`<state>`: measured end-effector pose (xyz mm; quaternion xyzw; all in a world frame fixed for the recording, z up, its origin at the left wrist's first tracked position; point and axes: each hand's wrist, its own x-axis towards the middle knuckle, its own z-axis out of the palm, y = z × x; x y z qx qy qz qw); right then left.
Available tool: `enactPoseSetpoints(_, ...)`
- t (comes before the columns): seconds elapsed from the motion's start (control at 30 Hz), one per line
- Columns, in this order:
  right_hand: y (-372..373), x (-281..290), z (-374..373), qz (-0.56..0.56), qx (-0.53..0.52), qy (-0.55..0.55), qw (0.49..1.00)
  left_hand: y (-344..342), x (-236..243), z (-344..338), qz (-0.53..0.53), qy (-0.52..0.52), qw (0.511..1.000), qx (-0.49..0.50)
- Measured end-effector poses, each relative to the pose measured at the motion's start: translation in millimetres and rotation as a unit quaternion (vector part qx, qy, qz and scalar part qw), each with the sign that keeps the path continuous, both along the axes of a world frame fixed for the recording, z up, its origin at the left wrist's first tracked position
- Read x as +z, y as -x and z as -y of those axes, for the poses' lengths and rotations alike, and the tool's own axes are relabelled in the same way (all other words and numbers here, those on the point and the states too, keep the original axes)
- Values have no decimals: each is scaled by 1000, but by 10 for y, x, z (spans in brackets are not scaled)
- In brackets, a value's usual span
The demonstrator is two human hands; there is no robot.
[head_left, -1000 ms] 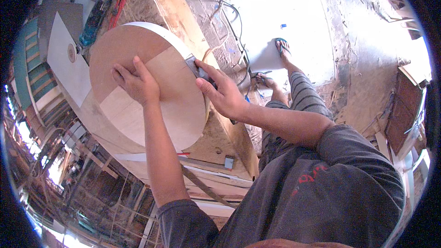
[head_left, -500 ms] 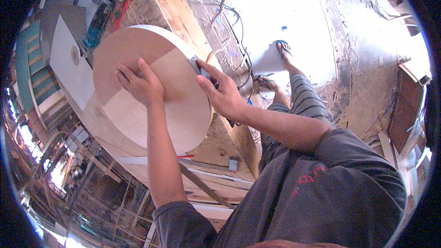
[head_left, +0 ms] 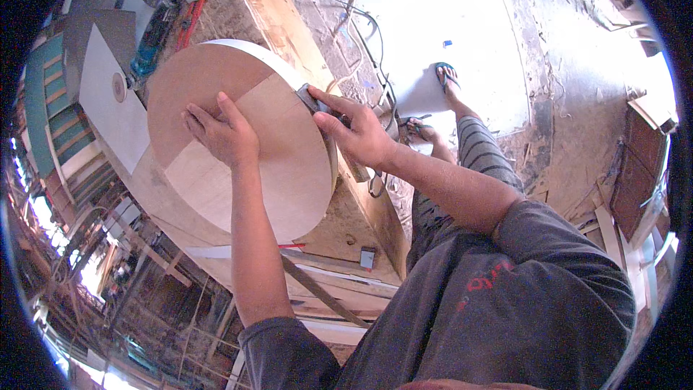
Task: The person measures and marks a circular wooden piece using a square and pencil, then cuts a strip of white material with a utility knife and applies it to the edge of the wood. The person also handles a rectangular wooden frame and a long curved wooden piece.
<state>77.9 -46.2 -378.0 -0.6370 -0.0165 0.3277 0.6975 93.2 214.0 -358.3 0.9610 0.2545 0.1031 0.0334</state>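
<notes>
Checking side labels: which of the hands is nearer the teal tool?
Left. The left hand lies on the round panel, below and right of the teal tool in the picture; the right hand is farther, at the panel's right edge, holding a grey tool.

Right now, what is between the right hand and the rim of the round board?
In the head view, a small grey tool, held by the right hand at the round board rim.

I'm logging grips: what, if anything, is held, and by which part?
The right hand holds a grey tool at the edge of a round board, its gripped part mostly hidden; the left hand rests on that board, gripping nothing.
</notes>
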Motion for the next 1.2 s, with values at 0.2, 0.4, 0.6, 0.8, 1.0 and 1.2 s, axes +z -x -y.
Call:
enactPoseSetpoints(0.2,53,-54,-40,-4,-27,-30,999,-17,23,46,11,18,1000,-1)
enactPoseSetpoints(0.4,21,-98,-55,-23,-16,-63,998,21,17,8,8,24,1000,-3)
enactPoseSetpoints(0.6,-93,-104,-26,62,40,-24,997,20,-4,-4,5,35,999,2)
enactPoseSetpoints(0.8,-100,-127,-56,75,52,-18,996,27,-7,-11,-4,16,1000,-3)
enactPoseSetpoints(1.0,-158,-146,-54,77,45,-34,995,36,-22,2,-7,10,1000,1)
enactPoseSetpoints(1.2,-362,-95,34,54,93,-25,994,-8,-30,13,10,14,1000,0)
